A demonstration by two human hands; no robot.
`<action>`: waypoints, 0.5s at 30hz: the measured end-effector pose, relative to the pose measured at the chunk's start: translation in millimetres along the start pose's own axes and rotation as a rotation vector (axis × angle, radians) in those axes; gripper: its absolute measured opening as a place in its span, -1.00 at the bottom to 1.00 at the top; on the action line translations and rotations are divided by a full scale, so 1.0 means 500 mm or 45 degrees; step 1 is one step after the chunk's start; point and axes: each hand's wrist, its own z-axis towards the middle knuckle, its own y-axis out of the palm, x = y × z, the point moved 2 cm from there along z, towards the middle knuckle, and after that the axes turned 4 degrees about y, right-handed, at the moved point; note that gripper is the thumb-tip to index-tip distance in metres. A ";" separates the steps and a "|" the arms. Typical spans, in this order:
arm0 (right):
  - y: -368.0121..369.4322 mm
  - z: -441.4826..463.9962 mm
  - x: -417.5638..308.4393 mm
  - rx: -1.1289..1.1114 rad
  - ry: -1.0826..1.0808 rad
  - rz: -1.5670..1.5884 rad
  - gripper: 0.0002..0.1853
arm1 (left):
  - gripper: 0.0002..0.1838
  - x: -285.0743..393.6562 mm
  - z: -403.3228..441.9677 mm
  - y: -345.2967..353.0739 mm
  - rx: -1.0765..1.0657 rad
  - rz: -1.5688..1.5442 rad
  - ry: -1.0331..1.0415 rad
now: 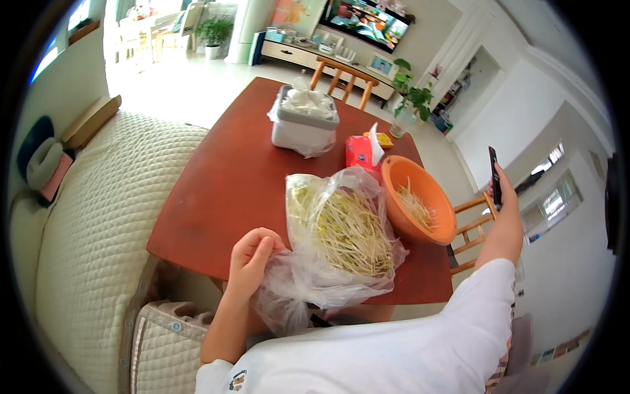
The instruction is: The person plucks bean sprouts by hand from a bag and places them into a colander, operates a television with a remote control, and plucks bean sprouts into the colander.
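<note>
My left hand [254, 257] is closed, thumb against fingers, on the gathered edge of a clear plastic bag [289, 276]. The bag lies at the table's near edge, and a heap of bean sprouts [351, 230] shows through and in its opening. Held out to the far right, away from the table, my right hand [504, 190] grips a slim black device [494, 176], seen nearly edge-on, so I cannot tell if it is a phone or a remote. Touching the bag's right side, an orange bowl [433, 187] tilts towards me with a few sprouts [415, 207] inside.
On the reddish table [216, 177] stand a lined grey-white bin [303, 134] and a red tissue pack [359, 152]. A plant in a glass vase [403, 121] is at the far right corner. Wooden chairs [469, 230] flank the table; a quilted sofa [98, 230] runs along the left.
</note>
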 end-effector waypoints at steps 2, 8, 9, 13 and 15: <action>-0.009 0.009 -0.001 -0.018 0.033 -0.069 -0.35 | -0.81 -0.001 0.000 -0.005 -0.024 0.004 0.002; -0.059 -0.003 0.019 0.126 0.188 -0.337 -0.25 | -0.82 -0.009 -0.002 -0.007 -0.050 -0.064 0.015; -0.064 -0.022 0.022 0.184 0.202 -0.376 -0.25 | -0.82 -0.008 -0.003 -0.006 -0.048 -0.058 0.007; -0.136 -0.006 0.072 0.209 0.209 -0.421 -0.32 | -0.82 -0.009 -0.004 -0.009 -0.049 -0.023 -0.006; -0.163 0.000 0.101 0.236 0.122 -0.463 -0.36 | -0.82 -0.012 -0.002 -0.009 -0.056 0.000 0.004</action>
